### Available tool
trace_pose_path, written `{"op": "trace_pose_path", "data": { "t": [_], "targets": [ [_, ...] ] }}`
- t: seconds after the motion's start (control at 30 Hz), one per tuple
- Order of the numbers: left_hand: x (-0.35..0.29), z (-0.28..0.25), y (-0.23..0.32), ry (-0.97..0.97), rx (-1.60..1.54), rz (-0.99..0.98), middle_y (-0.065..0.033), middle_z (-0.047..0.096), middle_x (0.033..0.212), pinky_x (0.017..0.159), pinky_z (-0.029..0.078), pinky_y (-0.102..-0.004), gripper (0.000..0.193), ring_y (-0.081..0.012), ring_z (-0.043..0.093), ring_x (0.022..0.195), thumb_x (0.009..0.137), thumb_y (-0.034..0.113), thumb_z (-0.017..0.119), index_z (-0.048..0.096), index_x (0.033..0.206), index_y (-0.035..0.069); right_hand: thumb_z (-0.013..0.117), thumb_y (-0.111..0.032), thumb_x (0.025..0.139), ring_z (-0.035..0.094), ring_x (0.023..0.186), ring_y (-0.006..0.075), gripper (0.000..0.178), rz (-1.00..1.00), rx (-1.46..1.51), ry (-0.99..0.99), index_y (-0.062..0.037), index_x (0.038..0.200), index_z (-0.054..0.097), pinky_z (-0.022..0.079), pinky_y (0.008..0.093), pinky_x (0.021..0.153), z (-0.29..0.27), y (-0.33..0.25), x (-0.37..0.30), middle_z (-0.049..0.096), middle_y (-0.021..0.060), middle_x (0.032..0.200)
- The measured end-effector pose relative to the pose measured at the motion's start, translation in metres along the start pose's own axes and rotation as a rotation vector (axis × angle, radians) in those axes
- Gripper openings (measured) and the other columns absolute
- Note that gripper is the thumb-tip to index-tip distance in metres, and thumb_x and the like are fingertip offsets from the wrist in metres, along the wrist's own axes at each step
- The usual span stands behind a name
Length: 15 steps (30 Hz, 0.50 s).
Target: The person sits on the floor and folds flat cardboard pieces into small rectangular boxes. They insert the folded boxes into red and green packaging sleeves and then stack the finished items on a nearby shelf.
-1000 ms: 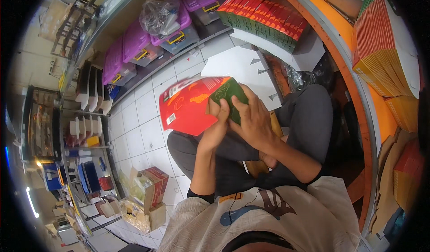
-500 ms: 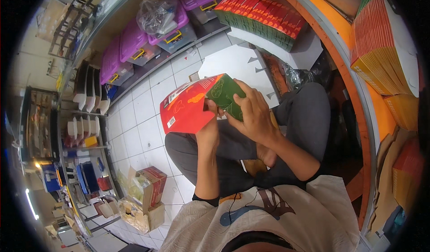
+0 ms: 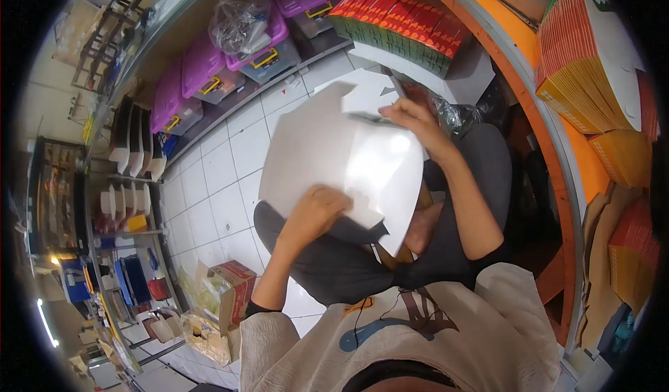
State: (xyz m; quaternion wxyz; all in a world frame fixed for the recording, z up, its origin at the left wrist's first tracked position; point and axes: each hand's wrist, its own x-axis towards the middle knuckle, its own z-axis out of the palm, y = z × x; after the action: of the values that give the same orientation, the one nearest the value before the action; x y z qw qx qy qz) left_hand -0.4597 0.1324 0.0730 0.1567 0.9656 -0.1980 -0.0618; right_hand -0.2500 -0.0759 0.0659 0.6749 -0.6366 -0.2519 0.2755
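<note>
A large carton blank (image 3: pixel 306 151), opened out with its plain white side up, is spread over my lap. Flaps and cut notches show along its edges, and a fold line runs down it. My left hand (image 3: pixel 317 214) grips the near flap, fingers curled over the white card. At the upper right of the blank, my right hand (image 3: pixel 418 126) pinches the flap at the far edge. The printed side is hidden from view. Beyond the blank, another white cut sheet (image 3: pixel 366 85) lies on the floor, partly covered by it.
A row of red and green folded cartons (image 3: pixel 397 29) stands at the far right. More flat cartons (image 3: pixel 571 71) are stacked on the orange shelf. Purple-lidded bins (image 3: pixel 209 75) line the far wall. An opened cardboard box (image 3: pixel 233 291) sits on the tiles at left.
The red and green carton held folded is now opened out, white side up. My left hand has moved left and nearer; my right hand has shifted up and slightly right.
</note>
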Motion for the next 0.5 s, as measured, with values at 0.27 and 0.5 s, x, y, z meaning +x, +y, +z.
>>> {"op": "trace_pose_path", "data": {
  "t": [0.27,0.5],
  "targets": [
    [0.004,0.043,-0.001,0.207,-1.209,-0.559,0.0002,0.055,0.079,0.055,0.042,-0.0225,0.028,-0.0074,0.049,0.065,0.094,0.026,0.049,0.056,0.101,0.001,0.061,-0.031,0.085,0.057,0.088,0.0276,0.029,-0.187,-0.6,-0.034,-0.0146,0.109,0.059,0.047,0.0355,0.074,0.042,-0.007,-0.032,0.047,0.0112,0.113],
    [0.009,0.038,0.003,0.104,-1.3,-0.588,0.0,0.056,0.079,0.052,0.039,-0.0191,0.027,-0.005,0.047,0.064,0.092,0.028,0.053,0.06,0.097,0.002,0.076,-0.024,0.073,0.053,0.062,0.0129,0.037,-0.23,-0.579,-0.07,-0.0032,0.093,0.052,0.042,0.0275,0.05,0.049,0.005,-0.031,0.053,0.0059,0.08]
  ]
}}
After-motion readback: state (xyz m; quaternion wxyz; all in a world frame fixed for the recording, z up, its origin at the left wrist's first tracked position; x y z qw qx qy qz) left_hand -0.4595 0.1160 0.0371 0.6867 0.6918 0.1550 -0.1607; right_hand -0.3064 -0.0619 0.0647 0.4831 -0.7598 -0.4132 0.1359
